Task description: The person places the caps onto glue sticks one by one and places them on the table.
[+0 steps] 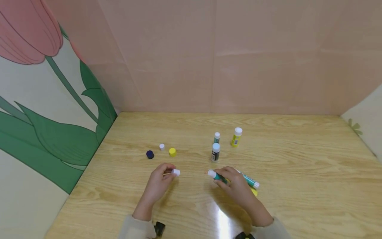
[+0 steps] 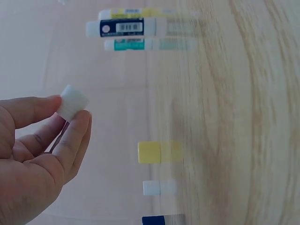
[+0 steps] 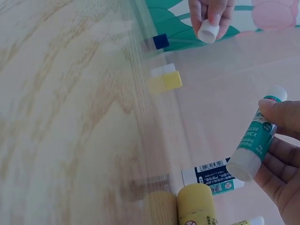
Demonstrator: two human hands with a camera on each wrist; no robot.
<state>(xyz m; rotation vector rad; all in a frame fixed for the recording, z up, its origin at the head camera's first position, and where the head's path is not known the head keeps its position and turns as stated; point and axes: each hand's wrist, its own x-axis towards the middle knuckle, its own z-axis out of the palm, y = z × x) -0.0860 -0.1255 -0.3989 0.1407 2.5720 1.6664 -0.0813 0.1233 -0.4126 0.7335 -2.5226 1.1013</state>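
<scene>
My left hand [image 1: 159, 181] pinches a small white cap [image 2: 72, 103] between thumb and fingertips, above the table. In the right wrist view the cap's hollow end shows. My right hand [image 1: 234, 184] grips a green glue stick [image 3: 258, 136] with white ends, its fingers wrapped partly round the label. A gap separates the cap from the stick. Beyond the left hand lie three loose caps: a dark blue cap [image 1: 150, 154], a white cap [image 1: 162, 147] and a yellow cap [image 1: 172, 152]. Part of the glue stick is hidden by the right fingers.
Three glue sticks stand upright ahead of the right hand: a dark blue one [image 1: 215, 153], a green one [image 1: 217, 137] and a yellow one [image 1: 235, 139]. Beside that hand lies another green glue stick [image 1: 251, 181], with a partly covered yellow item [image 1: 254, 192]. A wall backs the wooden table [image 1: 298, 159].
</scene>
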